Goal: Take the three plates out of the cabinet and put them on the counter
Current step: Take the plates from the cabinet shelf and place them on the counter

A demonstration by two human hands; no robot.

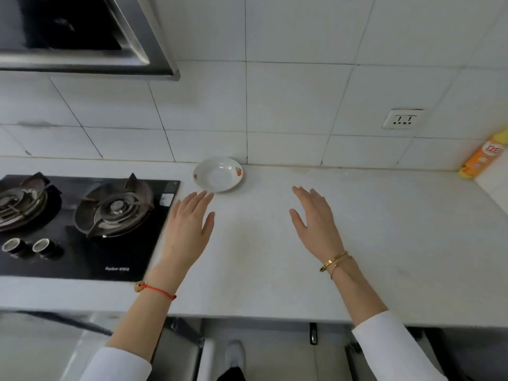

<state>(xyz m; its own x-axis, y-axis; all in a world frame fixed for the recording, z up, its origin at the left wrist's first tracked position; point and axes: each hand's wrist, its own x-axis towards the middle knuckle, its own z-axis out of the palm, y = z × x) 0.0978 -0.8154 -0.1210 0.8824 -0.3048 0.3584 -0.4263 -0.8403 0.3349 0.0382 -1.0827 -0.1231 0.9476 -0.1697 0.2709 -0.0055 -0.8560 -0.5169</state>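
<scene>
One white plate [218,174] with small red flower marks on its rim sits on the pale counter [384,229], close to the tiled back wall. My left hand [189,224] hovers just in front of the plate, fingers spread and empty, fingertips near the plate's front rim. My right hand [316,218] is held over the counter to the right of the plate, open and holding nothing. The cabinet doors [176,350] below the counter edge show only partly; no other plates are visible.
A black gas hob [90,224] with two burners lies left of the plate. A range hood [82,34] hangs above it. An orange and yellow bottle [482,158] stands at the far right by the wall, under a wall socket [402,119].
</scene>
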